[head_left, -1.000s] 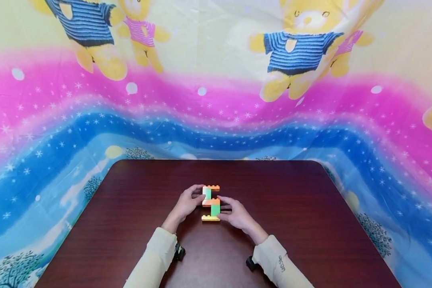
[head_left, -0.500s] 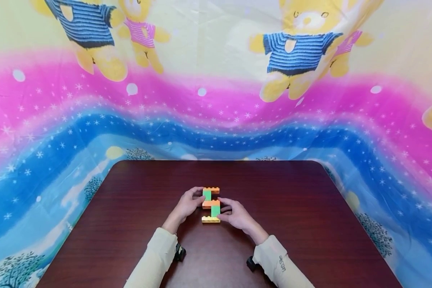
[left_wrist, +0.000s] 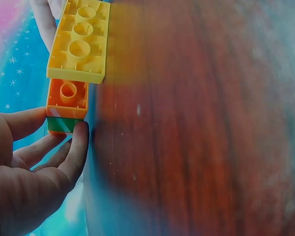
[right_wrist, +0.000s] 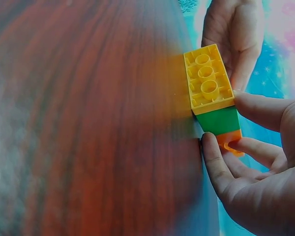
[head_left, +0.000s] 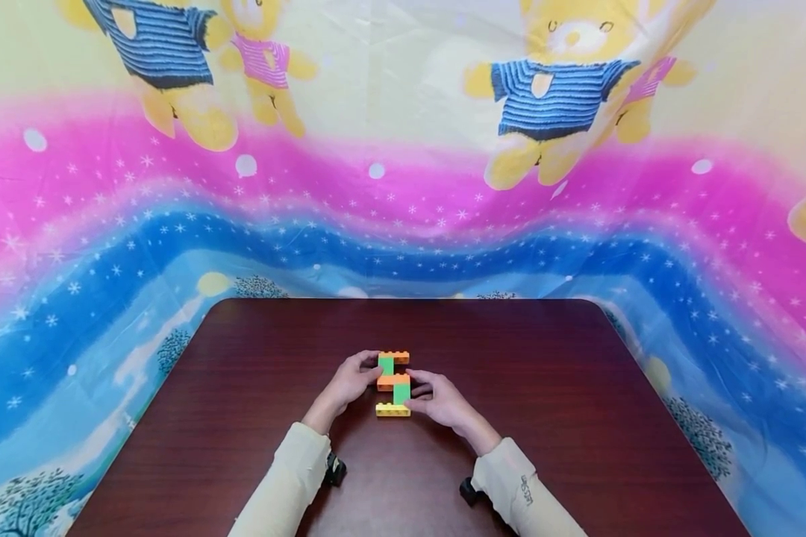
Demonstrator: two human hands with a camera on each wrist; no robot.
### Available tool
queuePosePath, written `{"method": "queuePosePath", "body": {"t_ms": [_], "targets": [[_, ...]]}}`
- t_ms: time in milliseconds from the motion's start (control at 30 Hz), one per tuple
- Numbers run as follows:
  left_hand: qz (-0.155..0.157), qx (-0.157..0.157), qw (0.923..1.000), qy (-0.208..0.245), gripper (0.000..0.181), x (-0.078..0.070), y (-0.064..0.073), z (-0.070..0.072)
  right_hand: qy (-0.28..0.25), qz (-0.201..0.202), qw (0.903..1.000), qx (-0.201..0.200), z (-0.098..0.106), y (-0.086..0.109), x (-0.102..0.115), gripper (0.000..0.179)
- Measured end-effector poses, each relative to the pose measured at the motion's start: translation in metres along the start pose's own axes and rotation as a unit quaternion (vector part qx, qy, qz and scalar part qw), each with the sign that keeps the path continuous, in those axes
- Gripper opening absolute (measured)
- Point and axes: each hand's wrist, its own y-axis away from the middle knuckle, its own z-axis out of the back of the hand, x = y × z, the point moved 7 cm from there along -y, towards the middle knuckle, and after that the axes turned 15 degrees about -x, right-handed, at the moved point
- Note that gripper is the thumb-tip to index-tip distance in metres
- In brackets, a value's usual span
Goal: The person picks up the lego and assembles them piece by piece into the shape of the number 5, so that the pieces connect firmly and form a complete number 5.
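Several toy building bricks, joined in an S shape, sit between both hands at the middle of the table. From far to near come an orange brick, a green brick, a second orange brick, a second green brick and a yellow brick. My left hand pinches the upper left of this joined brick shape. On the lower right, my right hand grips it around the nearer green brick and yellow brick. Both wrist views show the yellow brick's hollow underside.
The dark red-brown table has rounded far corners. Behind it hangs a cloth printed with bears and snowflakes. A black device is on the left wrist, another black device on the right.
The joined bricks have shifted slightly nearer and tilted, so more of the yellow brick's near face shows. Both hands keep their hold and have barely moved.
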Motion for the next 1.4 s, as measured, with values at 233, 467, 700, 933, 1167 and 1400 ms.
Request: {"method": "queuePosePath", "body": {"t_ms": [233, 467, 700, 933, 1167, 1400], "targets": [[0.003, 0.002, 0.9999, -0.014, 0.050, 0.0014, -0.0001, -0.0005, -0.001, 0.003, 1.0000, 0.005, -0.0002, 0.0001, 0.0014, 0.066], [0.004, -0.001, 0.9999, -0.017, 0.051, 0.0010, 0.0002, -0.0003, 0.005, 0.002, 1.0000, 0.002, -0.0010, -0.0015, 0.0004, 0.067], [0.012, 0.003, 0.9998, -0.016, 0.052, 0.0025, 0.0014, -0.0019, 0.005, -0.007, 1.0000, 0.004, -0.0011, -0.0006, -0.0007, 0.067], [0.010, 0.003, 0.9997, -0.023, 0.051, 0.0047, 0.0010, -0.0028, 0.010, 0.004, 0.9999, 0.001, -0.0014, 0.0002, -0.0004, 0.065], [0.009, 0.001, 0.9995, -0.030, 0.051, 0.0058, 0.0001, -0.0036, 0.008, 0.002, 1.0000, -0.004, -0.0010, -0.0002, -0.0004, 0.065], [0.004, -0.004, 0.9995, -0.031, 0.049, 0.0034, -0.0001, -0.0029, 0.011, 0.003, 0.9999, -0.008, 0.0002, -0.0013, 0.0004, 0.066]]}}
